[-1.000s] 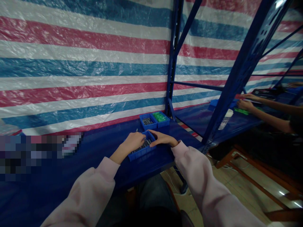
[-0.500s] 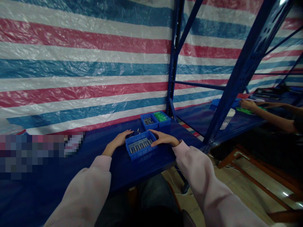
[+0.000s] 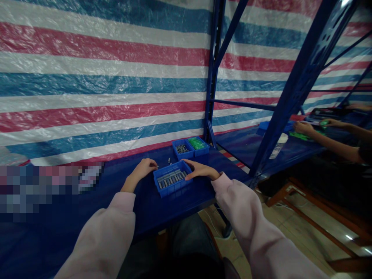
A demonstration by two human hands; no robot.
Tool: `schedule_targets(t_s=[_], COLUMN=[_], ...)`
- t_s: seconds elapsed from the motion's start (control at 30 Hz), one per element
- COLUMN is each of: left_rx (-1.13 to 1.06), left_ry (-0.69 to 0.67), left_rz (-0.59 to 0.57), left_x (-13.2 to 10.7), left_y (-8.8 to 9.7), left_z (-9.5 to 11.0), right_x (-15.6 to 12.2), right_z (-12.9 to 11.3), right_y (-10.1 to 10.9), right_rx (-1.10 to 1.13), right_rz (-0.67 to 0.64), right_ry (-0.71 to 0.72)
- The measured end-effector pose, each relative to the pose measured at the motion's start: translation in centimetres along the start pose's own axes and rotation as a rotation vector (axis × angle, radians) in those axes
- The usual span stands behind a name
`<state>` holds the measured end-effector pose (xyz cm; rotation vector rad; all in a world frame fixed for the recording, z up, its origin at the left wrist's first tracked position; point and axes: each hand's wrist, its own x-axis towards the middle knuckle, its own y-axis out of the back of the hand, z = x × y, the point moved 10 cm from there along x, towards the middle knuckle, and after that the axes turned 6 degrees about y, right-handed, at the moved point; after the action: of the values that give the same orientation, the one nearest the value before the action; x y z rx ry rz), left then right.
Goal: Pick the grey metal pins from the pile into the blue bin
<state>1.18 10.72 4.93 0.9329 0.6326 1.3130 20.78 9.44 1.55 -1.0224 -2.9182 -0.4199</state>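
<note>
A blue plastic bin [image 3: 175,190] stands on the table in front of me, with several short metal cylinders [image 3: 171,179] laid in rows inside. My right hand [image 3: 199,169] holds the bin by its right end, thumb over the rim and fingers behind the wall. Left of the bin, my left hand [image 3: 144,168] is raised a little, its thumb and fingers pinched together. A tiny light-coloured piece shows at those fingertips, too small to name. One loose metal cylinder [image 3: 169,160] stands on the table just behind the bin.
Behind are two more blue bins, one with small metal parts [image 3: 182,148], one with green pieces [image 3: 197,143]. A blue rack post [image 3: 279,112] rises at the right. Beyond it, a co-worker's hands [image 3: 305,128] handle green pieces near a white bottle [image 3: 278,145].
My left hand has drawn back leftward from the bin's corner, and its spread fingers have closed into a pinch. My right hand stays on the bin. A co-worker's hand has lifted a green piece.
</note>
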Motion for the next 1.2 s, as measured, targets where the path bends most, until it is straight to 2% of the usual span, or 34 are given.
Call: schedule_targets(t_s=[0.13,0.23,0.3,0.37,0.43,0.53,0.67,0.77,1.2], left_rx=[-0.059,-0.113,-0.12,-0.062,0.062,0.205,0.276,0.315,0.419], left_ry=[0.004,-0.031,-0.084,-0.191,-0.31,-0.378,-0.388,-0.386,-0.386], left_rz=[0.101,0.129,0.127,0.093,0.027,-0.043,-0.077,-0.081,0.01], left_x=[-0.2,-0.4,-0.5,-0.8,-1.1,-1.2,-1.1,-1.1,-0.9], left_y=[2.0,2.9,3.0,2.2,0.4,-2.3,-4.8,-5.7,-5.7], left_z=[1.2,3.8,6.3,9.4,12.3,14.4,14.8,14.5,14.4], right_x=[0.0,0.0,0.0,0.0,0.0,0.2,0.3,0.3,0.6], right_z=[0.2,0.2,0.2,0.1,0.0,-0.9,-1.5,-1.1,-0.3], right_y=[0.0,0.1,0.2,0.4,0.4,-0.1,-0.3,0.2,0.4], right_rx=[0.007,-0.004,-0.028,-0.065,-0.101,-0.102,-0.114,-0.155,-0.138], right_rz=[0.01,0.009,0.011,0.012,0.015,-0.019,-0.031,0.003,-0.008], right_ry=[-0.008,0.0,0.004,-0.002,-0.007,0.043,0.099,0.081,0.095])
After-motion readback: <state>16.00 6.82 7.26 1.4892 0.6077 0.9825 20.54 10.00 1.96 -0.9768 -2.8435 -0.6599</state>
